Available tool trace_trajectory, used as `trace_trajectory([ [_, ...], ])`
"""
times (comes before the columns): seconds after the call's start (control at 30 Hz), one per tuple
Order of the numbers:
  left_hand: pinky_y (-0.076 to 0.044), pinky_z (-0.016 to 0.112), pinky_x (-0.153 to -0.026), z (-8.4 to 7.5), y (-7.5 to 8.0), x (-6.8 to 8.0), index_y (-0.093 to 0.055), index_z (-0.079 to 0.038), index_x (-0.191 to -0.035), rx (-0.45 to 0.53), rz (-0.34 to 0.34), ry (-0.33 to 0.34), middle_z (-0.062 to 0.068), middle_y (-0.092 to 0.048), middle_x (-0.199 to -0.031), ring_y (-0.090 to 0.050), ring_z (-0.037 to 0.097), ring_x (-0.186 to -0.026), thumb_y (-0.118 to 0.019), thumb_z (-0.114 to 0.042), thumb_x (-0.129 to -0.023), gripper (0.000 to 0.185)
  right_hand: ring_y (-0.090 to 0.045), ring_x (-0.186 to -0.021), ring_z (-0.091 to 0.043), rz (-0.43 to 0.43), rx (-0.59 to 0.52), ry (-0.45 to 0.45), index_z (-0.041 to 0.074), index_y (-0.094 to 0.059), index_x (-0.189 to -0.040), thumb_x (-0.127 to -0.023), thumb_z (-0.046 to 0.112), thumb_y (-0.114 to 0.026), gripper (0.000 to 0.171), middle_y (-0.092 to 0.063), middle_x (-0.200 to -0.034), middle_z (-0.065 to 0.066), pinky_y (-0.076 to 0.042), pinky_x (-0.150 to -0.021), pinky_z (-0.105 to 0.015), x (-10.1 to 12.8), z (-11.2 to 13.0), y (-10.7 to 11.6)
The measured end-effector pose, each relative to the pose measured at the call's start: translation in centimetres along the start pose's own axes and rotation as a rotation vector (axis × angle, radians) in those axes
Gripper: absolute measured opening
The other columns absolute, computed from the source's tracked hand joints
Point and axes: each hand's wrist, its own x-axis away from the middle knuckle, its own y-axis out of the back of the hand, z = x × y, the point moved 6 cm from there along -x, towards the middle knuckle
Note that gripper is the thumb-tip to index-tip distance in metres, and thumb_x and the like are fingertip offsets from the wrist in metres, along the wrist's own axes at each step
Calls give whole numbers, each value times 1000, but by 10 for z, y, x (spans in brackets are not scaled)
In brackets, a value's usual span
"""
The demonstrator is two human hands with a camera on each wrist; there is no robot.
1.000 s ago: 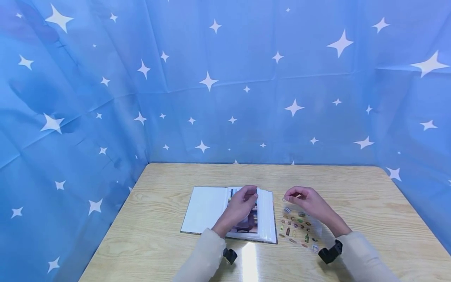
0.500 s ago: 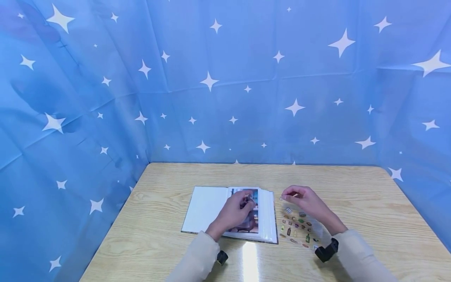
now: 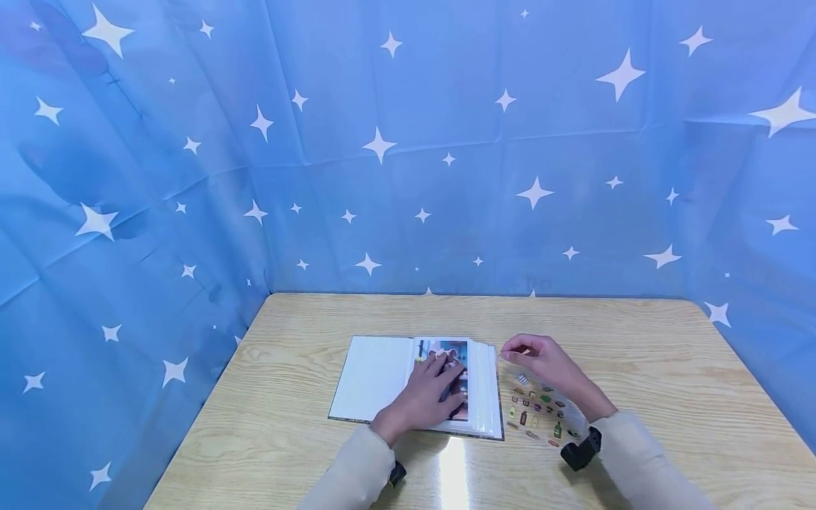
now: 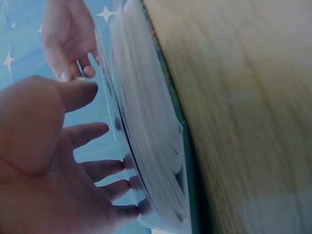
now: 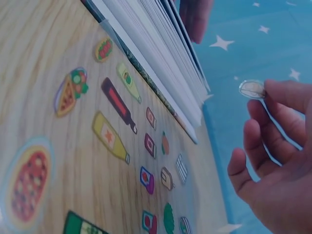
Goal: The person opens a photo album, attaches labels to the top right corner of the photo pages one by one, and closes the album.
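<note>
Right hand [image 5: 273, 161] pinches a small sticker [image 5: 252, 88] (legible only from its wrist view); left hand [image 3: 426, 397] presses flat on the album [image 3: 376, 375].

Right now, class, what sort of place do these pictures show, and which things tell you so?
Probably a craft corner set up for filming: a wooden table walled by a blue starry cloth, with an open photo album and a sticker sheet on it.

The left hand [image 3: 426, 397] is now lying flat with straight fingers on the photo page of the album [image 3: 417, 386], no longer raised and curled. The right hand [image 3: 548, 365] is moving slightly closer to the album with the small sticker [image 5: 252, 88].
</note>
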Motion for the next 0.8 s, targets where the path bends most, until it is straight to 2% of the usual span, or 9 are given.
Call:
trace_trajectory([
  [0.13,-11,59,-120,0,-7,5,-32,-21,-157,-53,82,32,16,-15,-165,-9,36,-152,-40,-47,-104,60,-64,-89,-31,-1,-4,-19,5,-71,-105,-95,24,-67,22,-68,-103,-14,-56,-73,-37,-3,0,-5],
  [0.33,-4,56,-122,2,-16,6,-21,-25,-159,-139,145,57,10,-2,-167,1,31,-153,-35,-54,-103,65,-63,-89,-34,13,-27,-62,8,-70,-105,-96,27,-66,21,-68,-104,-16,-55,-71,-37,-10,-6,-13],
  [0.5,-1,54,-122,4,-20,5,-16,-26,-160,-193,172,73,7,4,-167,5,29,-153,-31,-55,-104,65,-61,-89,-31,18,-23,-55,10,-70,-104,-96,25,-66,18,-68,-102,-14,-54,-73,-37,-16,-6,-21],
  [0.8,-6,55,-122,2,-22,6,-16,-26,-160,-259,167,70,8,2,-168,3,29,-153,-27,-55,-104,64,-61,-90,-22,-16,53,-49,13,-71,-105,-98,22,-63,14,-69,-100,-5,-51,-75,-31,-31,-2,-33],
])
